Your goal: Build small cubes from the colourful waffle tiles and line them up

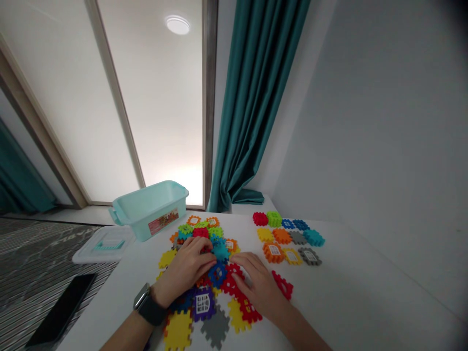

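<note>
While the left hand (185, 270) curls over a heap of waffle-edged plastic tiles (203, 304) and the right hand (256, 285) lies flat on it, hands apart, freeing one tile seems needed first.

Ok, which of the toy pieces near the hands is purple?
The square piece just below the left hand: it is the only purple one, with a white label.

Matt plastic building tiles (203, 304), a glossy translucent plastic tub (146, 212), sheeny teal curtain cloth (252, 112)
</note>
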Demonstrator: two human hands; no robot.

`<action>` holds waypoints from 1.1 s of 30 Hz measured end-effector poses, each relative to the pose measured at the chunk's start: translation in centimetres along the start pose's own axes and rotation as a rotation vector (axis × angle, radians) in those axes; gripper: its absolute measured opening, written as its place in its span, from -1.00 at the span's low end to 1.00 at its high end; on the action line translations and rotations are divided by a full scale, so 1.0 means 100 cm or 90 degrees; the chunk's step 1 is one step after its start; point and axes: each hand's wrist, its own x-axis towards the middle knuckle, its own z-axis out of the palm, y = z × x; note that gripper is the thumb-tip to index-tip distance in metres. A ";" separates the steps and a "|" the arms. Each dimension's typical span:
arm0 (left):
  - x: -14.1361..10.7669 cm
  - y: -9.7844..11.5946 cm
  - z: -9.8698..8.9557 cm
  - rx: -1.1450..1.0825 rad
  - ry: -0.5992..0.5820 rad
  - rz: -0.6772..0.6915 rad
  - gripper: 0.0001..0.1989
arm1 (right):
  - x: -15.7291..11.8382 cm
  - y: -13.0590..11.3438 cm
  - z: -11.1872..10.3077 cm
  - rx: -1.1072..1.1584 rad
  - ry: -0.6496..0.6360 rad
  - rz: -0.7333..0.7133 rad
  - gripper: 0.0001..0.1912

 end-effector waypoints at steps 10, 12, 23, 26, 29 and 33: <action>0.001 0.007 -0.012 -0.091 -0.100 -0.073 -0.72 | 0.003 -0.005 0.002 -0.002 -0.095 0.032 -0.75; 0.001 0.008 -0.013 -0.102 -0.134 -0.077 -0.51 | 0.002 -0.005 0.003 0.005 -0.096 0.044 -0.75; -0.001 0.010 -0.010 -0.094 -0.196 -0.120 -0.66 | 0.003 -0.004 0.004 0.019 -0.085 0.052 -0.74; -0.001 0.010 -0.009 -0.099 -0.202 -0.131 -0.67 | 0.003 -0.003 0.004 0.018 -0.087 0.056 -0.74; -0.002 0.009 -0.007 -0.095 -0.195 -0.128 -0.62 | 0.003 -0.003 0.003 0.017 -0.091 0.061 -0.74; -0.003 0.009 -0.002 -0.079 -0.166 -0.096 -0.63 | 0.003 -0.008 0.004 -0.001 -0.098 0.074 -0.75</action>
